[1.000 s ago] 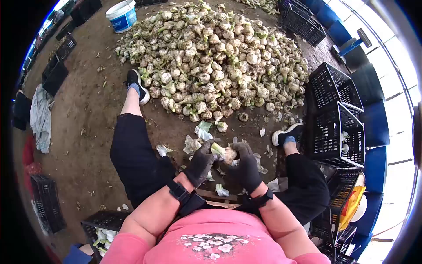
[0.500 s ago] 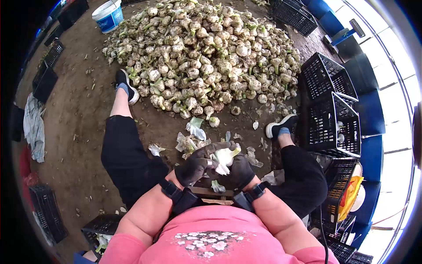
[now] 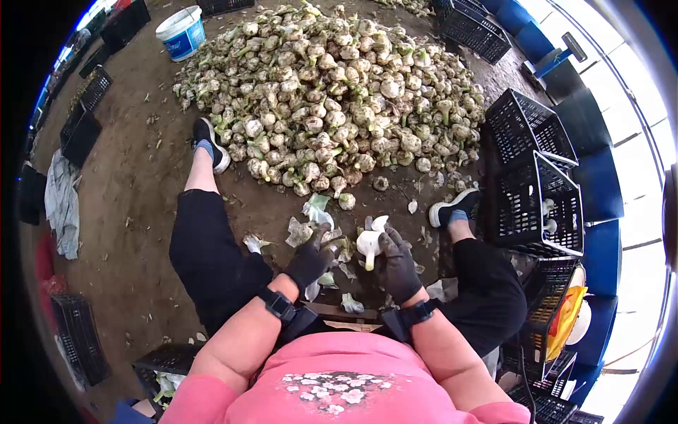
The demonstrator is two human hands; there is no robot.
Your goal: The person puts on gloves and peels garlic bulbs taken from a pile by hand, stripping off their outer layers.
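A white peeled bulb (image 3: 368, 244) with a short pale-green stem pointing down is held by my right hand (image 3: 399, 268), whose gloved fingers close on its right side. To its left, my left hand (image 3: 309, 260) wears a dark glove and is apart from the bulb. Its fingers are curled, and whether they hold anything small is hard to make out. Peeled skins and leaves (image 3: 300, 232) lie on the ground around both hands. Beyond them rises a large pile of dirty unpeeled bulbs (image 3: 339, 99).
Black crates (image 3: 540, 205) stand at the right, beside blue barrels (image 3: 600, 184). A white-and-blue bucket (image 3: 182, 35) is behind the pile at left. A crate with pale bulbs (image 3: 167, 364) sits at lower left. More crates (image 3: 79, 339) line the left side.
The bulb has lost its rough outer skin and now shows smooth and white, stem downward. My left hand has come away from it to the left. My right hand still holds it.
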